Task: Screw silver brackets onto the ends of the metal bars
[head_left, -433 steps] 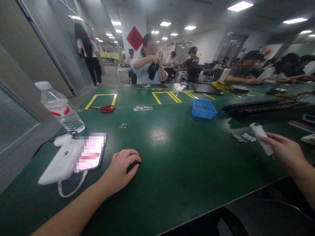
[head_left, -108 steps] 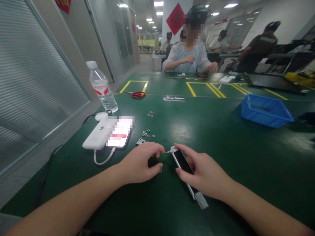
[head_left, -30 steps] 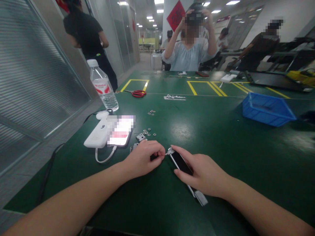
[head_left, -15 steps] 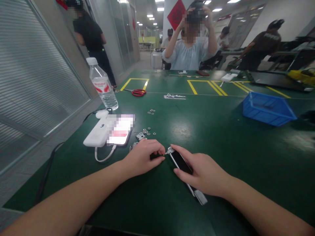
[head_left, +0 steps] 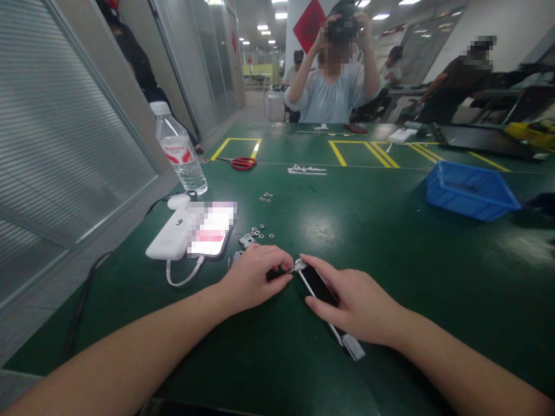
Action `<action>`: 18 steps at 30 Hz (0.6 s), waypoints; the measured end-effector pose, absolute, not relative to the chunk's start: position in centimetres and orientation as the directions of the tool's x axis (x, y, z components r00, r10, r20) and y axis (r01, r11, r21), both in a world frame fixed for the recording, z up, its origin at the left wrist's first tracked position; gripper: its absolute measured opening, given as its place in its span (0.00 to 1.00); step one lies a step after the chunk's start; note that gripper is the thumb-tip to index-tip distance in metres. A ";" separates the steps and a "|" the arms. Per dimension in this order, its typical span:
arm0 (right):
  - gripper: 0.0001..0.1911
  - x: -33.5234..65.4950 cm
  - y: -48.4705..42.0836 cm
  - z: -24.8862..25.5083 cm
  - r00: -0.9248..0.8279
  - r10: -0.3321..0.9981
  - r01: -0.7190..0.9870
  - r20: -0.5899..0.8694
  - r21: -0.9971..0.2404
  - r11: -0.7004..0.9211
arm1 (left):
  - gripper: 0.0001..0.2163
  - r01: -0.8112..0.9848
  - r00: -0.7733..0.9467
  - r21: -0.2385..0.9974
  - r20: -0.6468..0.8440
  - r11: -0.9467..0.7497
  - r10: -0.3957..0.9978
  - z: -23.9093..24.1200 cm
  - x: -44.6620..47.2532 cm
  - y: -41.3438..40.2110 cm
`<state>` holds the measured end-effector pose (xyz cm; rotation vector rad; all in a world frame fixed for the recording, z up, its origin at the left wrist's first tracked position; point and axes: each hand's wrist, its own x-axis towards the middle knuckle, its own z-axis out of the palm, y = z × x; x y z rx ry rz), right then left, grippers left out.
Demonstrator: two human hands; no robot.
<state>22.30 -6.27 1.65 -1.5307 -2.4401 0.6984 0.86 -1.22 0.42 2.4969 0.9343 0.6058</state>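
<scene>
My right hand wraps over a long narrow part with a black face and silver-white edges, lying aslant on the green table. Its pale lower end sticks out past my palm. At the upper end, my left hand closes thumb and fingers on a small metal screw-like piece, which meets the part's tip. How far it sits in the tip is too small to tell. Just beyond my left hand lie metal blocks with holes, partly covered by it, and several small nuts.
Left stand a water bottle, a white power bank and a cabled phone. Several washers, red-handled scissors and white strips lie farther back. A blue bin is at right. A person sits opposite.
My left fingertips have shifted slightly right, closer to the part's tip. My right hand holds its place. The standing person at far left has moved leftward, partly out of sight.
</scene>
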 end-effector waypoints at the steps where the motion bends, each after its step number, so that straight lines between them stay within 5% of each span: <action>1: 0.33 22.3 -6.3 1.7 -0.455 0.885 0.803 -0.102 -0.477 0.358 | 0.03 0.510 0.685 0.503 0.254 -0.698 0.683 0.4 0.9 -1.2; 18: 0.34 22.3 -6.2 1.9 -0.446 0.886 0.811 -0.129 -0.477 0.338 | 0.05 0.486 0.707 0.470 0.284 -0.737 0.647 0.0 0.6 -1.1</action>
